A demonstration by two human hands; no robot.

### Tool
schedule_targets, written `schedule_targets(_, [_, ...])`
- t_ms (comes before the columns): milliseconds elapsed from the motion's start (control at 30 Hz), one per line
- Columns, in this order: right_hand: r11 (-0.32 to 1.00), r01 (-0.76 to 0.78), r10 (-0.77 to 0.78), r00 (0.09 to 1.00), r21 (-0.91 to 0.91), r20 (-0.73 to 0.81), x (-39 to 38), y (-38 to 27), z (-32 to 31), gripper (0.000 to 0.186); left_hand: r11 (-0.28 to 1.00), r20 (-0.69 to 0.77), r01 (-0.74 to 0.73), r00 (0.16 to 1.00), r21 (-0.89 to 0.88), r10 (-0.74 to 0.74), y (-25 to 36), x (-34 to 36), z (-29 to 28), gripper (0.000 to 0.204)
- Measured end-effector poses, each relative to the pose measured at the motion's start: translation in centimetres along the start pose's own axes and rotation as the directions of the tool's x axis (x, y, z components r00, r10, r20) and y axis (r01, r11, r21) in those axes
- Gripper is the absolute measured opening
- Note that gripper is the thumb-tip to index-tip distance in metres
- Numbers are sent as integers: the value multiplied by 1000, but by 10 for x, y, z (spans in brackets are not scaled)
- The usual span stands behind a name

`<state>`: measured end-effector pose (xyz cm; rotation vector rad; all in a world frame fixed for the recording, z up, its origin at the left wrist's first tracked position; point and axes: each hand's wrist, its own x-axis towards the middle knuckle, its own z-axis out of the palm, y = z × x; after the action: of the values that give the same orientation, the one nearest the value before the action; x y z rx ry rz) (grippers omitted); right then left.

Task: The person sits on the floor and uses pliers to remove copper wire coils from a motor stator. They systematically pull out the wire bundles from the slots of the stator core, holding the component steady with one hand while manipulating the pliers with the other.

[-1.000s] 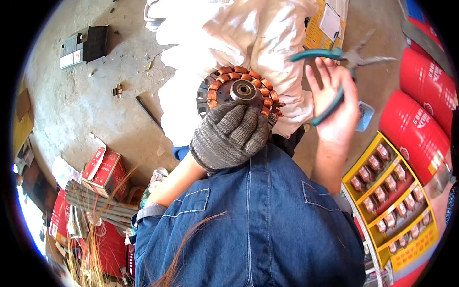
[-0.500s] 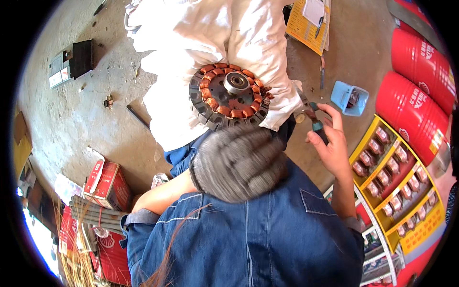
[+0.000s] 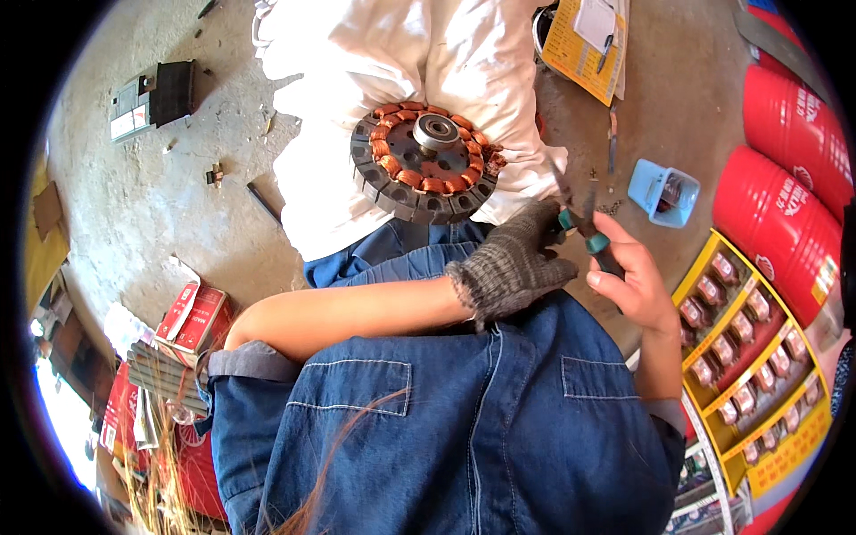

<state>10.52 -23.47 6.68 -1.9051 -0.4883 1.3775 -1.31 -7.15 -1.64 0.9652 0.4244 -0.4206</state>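
My left hand (image 3: 513, 267), in a grey knitted glove, reaches across my lap to the pliers (image 3: 590, 234). Its fingers close around one green-and-black handle, while its thumb stands apart. Bare, my right hand (image 3: 640, 283) grips the other handle between thumb and fingers. The pliers' jaws point away from me and look spread. Beyond the glove, a round motor stator (image 3: 419, 209) with a ring of copper coils (image 3: 432, 185) and a central bearing (image 3: 437, 131) rests on the white cloth (image 3: 348, 53) over my legs. Loose, torn copper wire (image 3: 493, 160) sticks out at its right side.
Right of my legs are a blue plastic container (image 3: 649, 183), a yellow board (image 3: 571, 49) with paper and pen, red drums (image 3: 776, 232) and a yellow display rack (image 3: 700, 267). On the left lie a battery (image 3: 134, 111), a dark bar (image 3: 265, 205) and a red box (image 3: 192, 316).
My gloved left hand has moved right, from in front of the stator to the pliers' handle. The right hand and pliers have shifted slightly. The stator remains on the cloth.
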Motion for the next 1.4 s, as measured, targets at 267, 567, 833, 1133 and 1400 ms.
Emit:
schedule_targets(267, [949,-26,42,998,-313,45,11,-26,7,25,985,335,46,942,-169,13,-10,16,-2,32])
schedule_targets(567, [718,60,-134,990,-694,-53,12,-32,29,29,952,235,22,971,-306,53,-19,15,-1,42])
schedule_targets(833, [654,71,-204,975,-753,-84,17,-20,26,21,959,200,-135,962,-249,187,-28,17,-1,46])
schedule_targets(1133, [716,-9,-122,983,-698,-137,14,-15,25,23,546,294,351,936,-760,-192,-22,26,1,30])
schedule_targets(1400, [777,-14,-89,987,-629,-132,13,-13,24,24,544,333,399,917,-738,-220,-23,29,3,29])
